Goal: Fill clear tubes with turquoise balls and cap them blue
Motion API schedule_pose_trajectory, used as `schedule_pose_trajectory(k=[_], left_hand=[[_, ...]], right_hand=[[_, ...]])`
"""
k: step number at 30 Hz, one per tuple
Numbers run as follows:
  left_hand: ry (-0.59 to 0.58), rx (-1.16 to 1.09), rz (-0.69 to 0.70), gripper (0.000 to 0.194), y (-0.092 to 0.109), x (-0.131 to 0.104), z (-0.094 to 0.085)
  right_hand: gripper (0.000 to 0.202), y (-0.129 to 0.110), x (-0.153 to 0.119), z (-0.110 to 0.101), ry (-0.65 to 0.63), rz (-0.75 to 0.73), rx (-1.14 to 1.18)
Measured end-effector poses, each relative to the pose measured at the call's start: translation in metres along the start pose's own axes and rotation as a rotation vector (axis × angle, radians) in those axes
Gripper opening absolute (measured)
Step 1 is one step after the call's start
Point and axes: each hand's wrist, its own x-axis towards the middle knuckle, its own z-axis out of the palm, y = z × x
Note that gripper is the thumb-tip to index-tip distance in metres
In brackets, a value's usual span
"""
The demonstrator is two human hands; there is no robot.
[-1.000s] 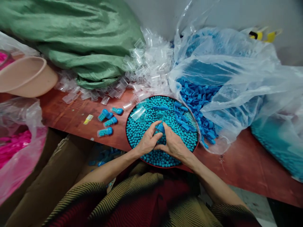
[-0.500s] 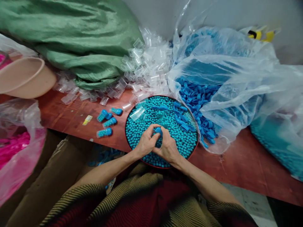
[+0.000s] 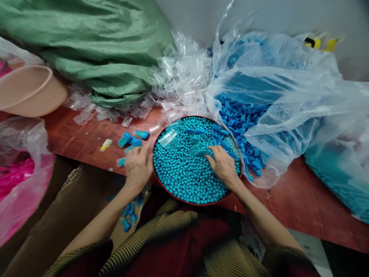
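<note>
On the red table, a round tub (image 3: 156,177) is filled with small turquoise beads (image 3: 187,173). My right hand (image 3: 222,164) is over its right side, thumb and fingers closed around the end of a clear plastic tube (image 3: 201,149) lying among the beads. Blue plastic caps (image 3: 220,132) rest on the beads behind that hand, and an empty clear tube (image 3: 167,139) lies at the tub's left. Left of the tub, my left hand (image 3: 137,164) is open, palm down, over several bead-filled tubes with blue caps (image 3: 124,139). It partly hides them.
Clear tubes (image 3: 184,77) are heaped behind the tub beside a green sack (image 3: 115,50). A plastic bag (image 3: 276,84) of blue caps stands right, with a bag of turquoise beads (image 3: 331,184) beyond. A beige bucket (image 3: 34,92) and pink pieces (image 3: 17,177) are left.
My hands have separated from above the tub, where they held a blue-capped piece together. The left moved left to the capped tubes; the right moved slightly right, down to the beads.
</note>
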Motion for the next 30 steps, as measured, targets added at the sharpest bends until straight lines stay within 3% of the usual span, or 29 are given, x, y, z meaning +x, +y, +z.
schedule_pose_trajectory(k=[5, 9, 13, 18, 24, 27, 30], left_hand=[[-0.201, -0.285, 0.216, 0.031, 0.068, -0.001, 0.037], [-0.349, -0.386, 0.272, 0.036, 0.092, 0.004, 0.063], [-0.404, -0.531, 0.274, 0.026, 0.090, 0.010, 0.073], [-0.521, -0.615, 0.178, 0.015, 0.085, 0.014, 0.068], [-0.570, -0.767, 0.038, 0.017, 0.081, 0.022, 0.076], [-0.642, -0.923, -0.034, 0.019, 0.077, 0.026, 0.080], [-0.798, -1.094, -0.162, 0.024, 0.075, 0.027, 0.077]], right_hand=[[0.022, 0.000, 0.008, 0.008, -0.061, -0.106, 0.065], [0.019, -0.002, 0.004, 0.010, -0.009, -0.083, 0.352], [0.018, -0.005, 0.000, 0.010, -0.019, -0.067, 0.516], [0.017, 0.001, 0.007, -0.002, -0.173, -0.159, 0.133], [0.019, 0.029, 0.044, -0.007, -0.051, 0.131, -0.293], [0.016, 0.035, 0.056, -0.005, -0.131, 0.180, -0.355], [0.016, 0.031, 0.055, -0.012, -0.096, 0.162, -0.304]])
